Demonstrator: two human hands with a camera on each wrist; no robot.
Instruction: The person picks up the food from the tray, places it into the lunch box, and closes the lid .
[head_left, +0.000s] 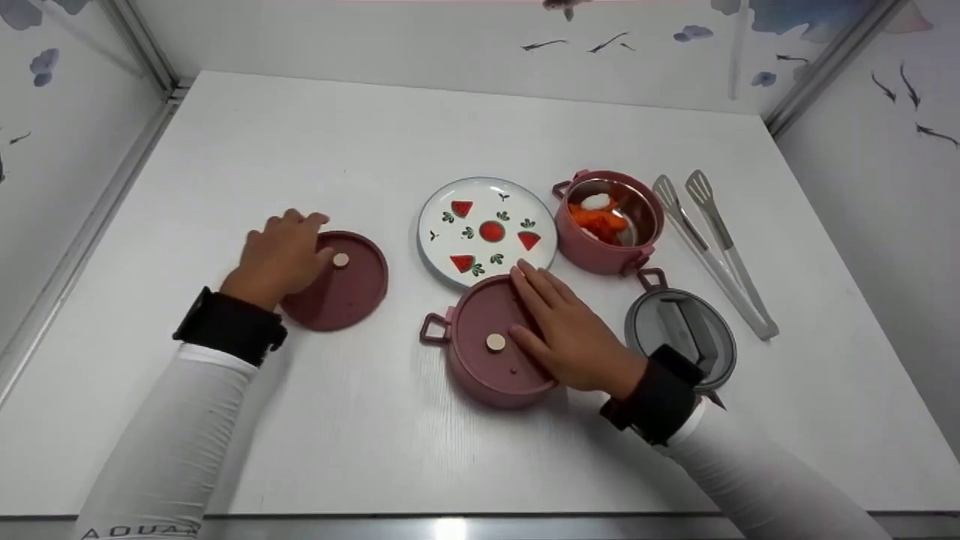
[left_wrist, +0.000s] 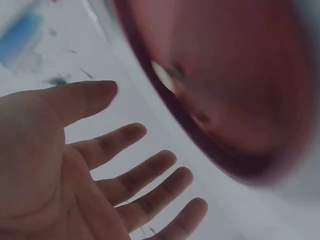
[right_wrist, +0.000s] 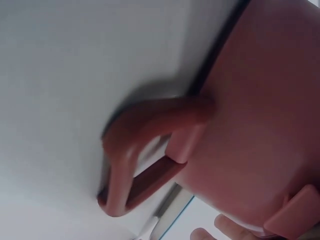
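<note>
My left hand (head_left: 279, 255) hovers over the left edge of a loose dark red lid (head_left: 352, 289) with a pale knob. In the left wrist view, the fingers (left_wrist: 135, 182) are spread and hold nothing, apart from the lid. My right hand (head_left: 574, 330) rests flat on the lid of a dark red lidded pot (head_left: 495, 390), fingers extended across its right side. One pot handle (head_left: 435, 328) sticks out to the left. In the right wrist view, a pot handle (right_wrist: 120, 160) and the pot's side fill much of the frame, with fingertips at the bottom edge.
Behind the lidded pot lies a white plate (head_left: 442, 217) with watermelon drawings. To its right stands an uncovered red pot (head_left: 600, 259) holding orange, red and white food pieces. Farther right are metal tongs (head_left: 724, 255). A grey lid (head_left: 679, 330) lies beside my right wrist.
</note>
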